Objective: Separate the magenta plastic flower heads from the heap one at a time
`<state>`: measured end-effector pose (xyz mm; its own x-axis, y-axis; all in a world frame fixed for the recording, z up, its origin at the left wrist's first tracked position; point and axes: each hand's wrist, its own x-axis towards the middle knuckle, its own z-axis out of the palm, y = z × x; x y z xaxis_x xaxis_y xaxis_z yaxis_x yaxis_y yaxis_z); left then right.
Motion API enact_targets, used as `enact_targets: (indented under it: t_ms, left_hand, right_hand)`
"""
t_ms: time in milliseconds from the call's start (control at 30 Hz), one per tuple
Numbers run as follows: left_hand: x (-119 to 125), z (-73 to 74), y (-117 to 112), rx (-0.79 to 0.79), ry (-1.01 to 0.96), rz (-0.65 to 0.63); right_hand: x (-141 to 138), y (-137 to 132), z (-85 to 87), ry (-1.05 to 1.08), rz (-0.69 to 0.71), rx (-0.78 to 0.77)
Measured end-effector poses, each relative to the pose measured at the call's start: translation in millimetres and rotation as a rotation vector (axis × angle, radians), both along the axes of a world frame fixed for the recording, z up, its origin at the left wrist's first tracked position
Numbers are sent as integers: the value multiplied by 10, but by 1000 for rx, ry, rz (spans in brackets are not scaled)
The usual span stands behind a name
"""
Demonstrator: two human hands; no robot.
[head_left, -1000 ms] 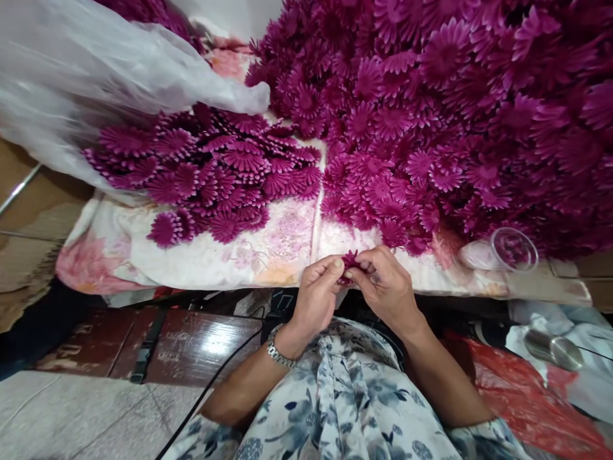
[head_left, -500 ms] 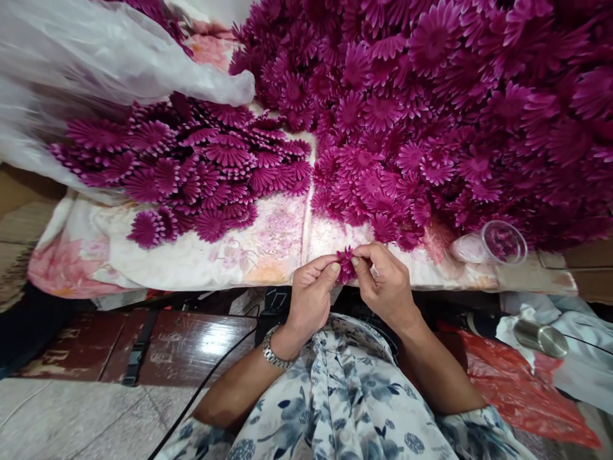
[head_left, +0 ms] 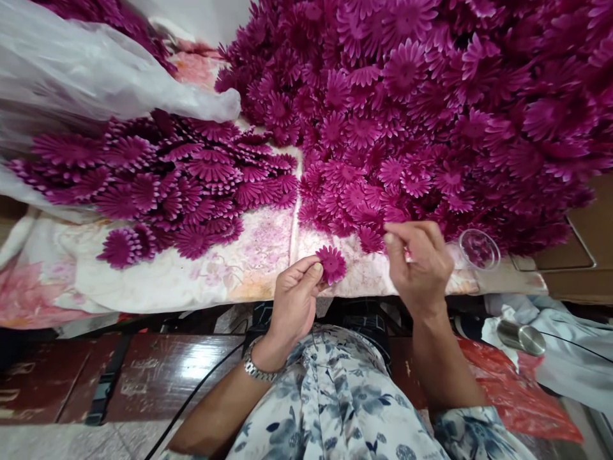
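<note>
Between the thumb and fingers of my left hand (head_left: 295,295) is a magenta artificial flower (head_left: 333,264), pinched at its left edge with its petals spread out flat. My right hand (head_left: 421,268) is raised apart from it, to the right, before the near edge of a large heap of magenta flowers (head_left: 368,137). Its thumb and forefinger are pressed together; whether anything small is between them, I cannot make out. A clear plastic cup (head_left: 496,250) lies just to the right of that hand, with magenta showing through it.
Stacked magenta petal layers (head_left: 191,185) lie on the left of the cloth-covered table (head_left: 258,281), partly under a clear plastic bag (head_left: 119,70). Below the table edge are a dark red bench (head_left: 158,364), a red plastic bag (head_left: 517,396) and a metal cylinder (head_left: 522,337).
My right hand has let go of the flower and moved right. The flower, kept in my left hand, now faces up with its petals open. The view has shifted slightly.
</note>
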<state>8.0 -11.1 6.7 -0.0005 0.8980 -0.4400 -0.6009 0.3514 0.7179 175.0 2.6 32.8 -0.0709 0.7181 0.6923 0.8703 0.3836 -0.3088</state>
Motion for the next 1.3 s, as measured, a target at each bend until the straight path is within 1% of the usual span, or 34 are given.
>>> enact_targets:
  t_ms: [67, 100, 133, 200, 300, 433, 533, 633, 767, 833, 900, 967, 1100, 1300]
  left_hand:
    - [34, 6, -6, 20, -13, -54]
    - [47, 6, -14, 27, -22, -86]
    - [56, 2, -23, 33, -29, -113]
    - [59, -20, -45, 45, -14, -135]
    - [40, -77, -74, 82, 56, -116]
    - [27, -128, -93, 150, 63, -124]
    - [31, -112, -87, 143, 27, -103]
    - [19, -74, -73, 107, 5, -84]
    - [-28, -61, -63, 99, 43, -92]
    - [-48, -76, -67, 125, 66, -113]
    - [-61, -96, -78, 167, 82, -126]
    - [-70, -115, -94, 206, 95, -106]
    - [-97, -149, -124, 288, 200, -78]
    - [-115, -147, -135, 499, 351, -38]
  right_hand:
    - [-168, -114, -63, 50, 165, -149]
    - [-235, -149, -101, 74, 224, -225]
    - [-284, -169, -140, 102, 260, -284]
    - [-327, -176, -203, 170, 281, -343]
    - [-307, -162, -227, 238, 303, -374]
    - [-298, -170, -167, 222, 296, -352]
    - [-338, -187, -133, 167, 275, -308]
    - [-371, -200, -125, 144, 269, -307]
    - [-337, -179, -97, 158, 266, -361]
    - [-299, -146, -74, 197, 291, -438]
    - [-269, -113, -59, 257, 378, -557]
    - [-261, -99, -56, 357, 448, -656]
    - [-296, -140, -80, 613, 411, -733]
    - [-325, -201, -149, 822, 492, -888]
